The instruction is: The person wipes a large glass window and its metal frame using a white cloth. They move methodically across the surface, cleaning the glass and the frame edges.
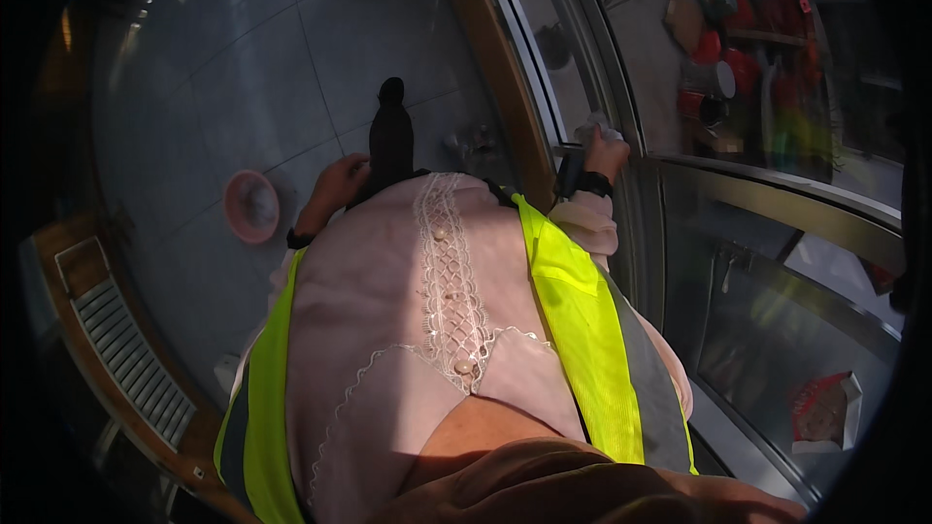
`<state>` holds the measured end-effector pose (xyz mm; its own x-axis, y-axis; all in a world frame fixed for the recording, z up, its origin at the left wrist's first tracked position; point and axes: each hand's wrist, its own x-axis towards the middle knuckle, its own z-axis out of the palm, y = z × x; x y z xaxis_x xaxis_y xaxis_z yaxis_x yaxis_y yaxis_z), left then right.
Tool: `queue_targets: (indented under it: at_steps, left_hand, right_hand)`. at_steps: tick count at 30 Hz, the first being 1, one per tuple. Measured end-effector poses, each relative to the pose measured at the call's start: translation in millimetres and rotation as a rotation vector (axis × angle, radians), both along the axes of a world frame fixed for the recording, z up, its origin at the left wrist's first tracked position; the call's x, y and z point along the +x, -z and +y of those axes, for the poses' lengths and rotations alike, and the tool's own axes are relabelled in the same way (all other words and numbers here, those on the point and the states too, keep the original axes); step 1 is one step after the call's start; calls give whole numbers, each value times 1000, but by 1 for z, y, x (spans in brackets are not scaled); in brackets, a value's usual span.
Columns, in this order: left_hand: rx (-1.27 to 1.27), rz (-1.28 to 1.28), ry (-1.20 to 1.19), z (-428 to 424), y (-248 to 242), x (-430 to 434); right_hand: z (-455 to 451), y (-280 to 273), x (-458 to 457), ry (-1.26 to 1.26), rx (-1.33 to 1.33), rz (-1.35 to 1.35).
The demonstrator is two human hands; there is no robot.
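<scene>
My right hand (609,153) grips a crumpled white cloth or tissue (598,124). It presses against the metal frame (619,80) of a glass door or window on my right. A dark band circles that wrist. Lower on the left, my left hand (336,183) hangs beside my dark trouser leg (391,135), with nothing visible in it and its fingers loosely bent. A pink plastic basin (231,209) stands on the floor to the left of this hand, holding something pale that I cannot make out.
Grey floor tiles (247,65) spread ahead. A wooden cabinet with a louvred panel (135,360) stands at the left. Along the metal frame runs a brown wooden edge (489,51). Behind the glass are red items (743,69) and a red-and-white box (826,411), perhaps partly reflections.
</scene>
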<state>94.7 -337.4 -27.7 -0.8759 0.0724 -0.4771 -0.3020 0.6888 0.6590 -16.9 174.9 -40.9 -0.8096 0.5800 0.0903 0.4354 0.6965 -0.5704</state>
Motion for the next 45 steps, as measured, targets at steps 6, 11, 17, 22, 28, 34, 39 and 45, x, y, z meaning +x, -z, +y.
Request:
queue_targets:
  at_steps: [6,11,17,22,28,34,39,45]
  left_hand:
    - [60,-44,-86,-20,5,-100]
    - [32,12,-98,-61,21,-185]
    - [64,-59,-219,-122,28,-267]
    - [35,-61,-309,-158,38,-310]
    - [76,-111,-380,-173,43,-322]
    - [82,-149,-388,-170,38,-329]
    - [90,-94,-146,-157,26,-371]
    - [171,186,246,-94,18,-432]
  right_hand:
    - [-68,-9,-136,-30,-134,64]
    - [-109,34,-262,-45,-225,155]
    - [-150,95,-431,-174,-284,269]
    - [-204,101,-565,-308,-18,216]
    - [-281,43,-646,-459,263,136]
    - [-293,52,-626,-170,-1521,276]
    - [-257,51,-506,-212,-1577,-91]
    - [-277,39,-375,-225,-1698,-215]
